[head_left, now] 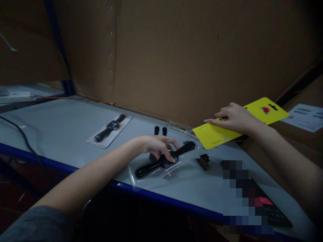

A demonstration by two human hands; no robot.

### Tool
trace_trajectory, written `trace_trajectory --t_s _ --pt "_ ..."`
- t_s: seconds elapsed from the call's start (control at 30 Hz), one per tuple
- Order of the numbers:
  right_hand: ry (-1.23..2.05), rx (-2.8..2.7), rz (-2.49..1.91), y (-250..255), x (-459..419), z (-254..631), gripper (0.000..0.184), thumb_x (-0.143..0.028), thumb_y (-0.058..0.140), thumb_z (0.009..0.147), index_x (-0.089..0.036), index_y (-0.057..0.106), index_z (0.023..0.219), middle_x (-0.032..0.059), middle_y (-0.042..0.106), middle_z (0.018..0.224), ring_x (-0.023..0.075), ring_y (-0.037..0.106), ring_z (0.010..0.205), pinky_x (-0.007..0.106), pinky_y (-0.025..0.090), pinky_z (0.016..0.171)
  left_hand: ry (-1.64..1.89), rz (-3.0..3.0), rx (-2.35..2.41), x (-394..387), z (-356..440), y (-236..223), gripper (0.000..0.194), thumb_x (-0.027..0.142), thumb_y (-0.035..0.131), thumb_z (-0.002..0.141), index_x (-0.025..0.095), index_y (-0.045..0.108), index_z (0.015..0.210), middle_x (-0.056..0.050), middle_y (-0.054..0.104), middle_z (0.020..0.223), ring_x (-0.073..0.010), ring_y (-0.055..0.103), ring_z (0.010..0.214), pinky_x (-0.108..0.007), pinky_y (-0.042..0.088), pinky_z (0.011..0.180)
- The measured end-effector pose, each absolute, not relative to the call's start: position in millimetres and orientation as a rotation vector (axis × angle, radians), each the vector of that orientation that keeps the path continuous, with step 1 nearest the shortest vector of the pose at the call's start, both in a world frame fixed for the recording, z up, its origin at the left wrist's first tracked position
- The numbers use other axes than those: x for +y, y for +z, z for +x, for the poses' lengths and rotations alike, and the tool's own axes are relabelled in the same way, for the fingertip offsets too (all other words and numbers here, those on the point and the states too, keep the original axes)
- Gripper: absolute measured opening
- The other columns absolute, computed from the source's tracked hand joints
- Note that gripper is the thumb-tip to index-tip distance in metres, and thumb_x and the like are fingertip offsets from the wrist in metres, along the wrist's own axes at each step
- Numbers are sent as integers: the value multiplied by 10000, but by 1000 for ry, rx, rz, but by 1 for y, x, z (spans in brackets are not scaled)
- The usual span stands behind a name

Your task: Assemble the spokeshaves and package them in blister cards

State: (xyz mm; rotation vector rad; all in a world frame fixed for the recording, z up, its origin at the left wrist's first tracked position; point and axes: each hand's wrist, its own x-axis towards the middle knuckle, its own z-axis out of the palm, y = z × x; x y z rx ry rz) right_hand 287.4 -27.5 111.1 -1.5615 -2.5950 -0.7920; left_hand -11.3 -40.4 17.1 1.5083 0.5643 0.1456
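Observation:
My left hand (161,148) is closed on a black scraper-like tool (148,169) with a handle at each end, which lies with a clear plastic blister (136,179) near the table's front edge. The fingers hide its middle. Two more black handles (160,130) show just behind that hand. My right hand (234,119) grips a yellow backing card (262,112) above the table's right side, thumb and fingers around its long edge. A similar black tool on a white card (109,131) lies to the left. Small dark pieces (204,162) rest right of the blister.
The grey table (63,134) has a blue front edge. Cardboard (176,60) walls its back. A black object with a red part (267,201), partly pixelated, lies at front right. A black cable (22,134) crosses the left end; a printed white sheet (306,116) is at far right.

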Motion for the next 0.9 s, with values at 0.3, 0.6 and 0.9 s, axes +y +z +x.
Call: trace_trajectory --t_s 0.3,0.6,0.9 --pt "-797 -2654 -1452 106 -30 279 518 -587 381 844 -183 583 590 66 596 612 158 488 623 329 276 698 125 1540 536 -42 -13 18 471 158 728 486 196 564 926 -27 588 919 -170 614 723 -237 453 510" --pt "-807 -2576 -1380 86 -33 267 513 -563 364 861 -203 485 517 19 523 530 145 465 565 315 300 656 125 1613 588 -42 -13 18 457 185 732 487 209 584 918 -18 582 952 -137 592 687 -192 394 471" --pt "-529 -2500 -1321 62 -48 205 413 -424 235 936 -214 461 662 22 605 643 147 512 582 311 336 664 176 1540 587 -45 -11 19 514 146 733 490 175 580 979 -59 626 966 -170 613 747 -225 426 520"
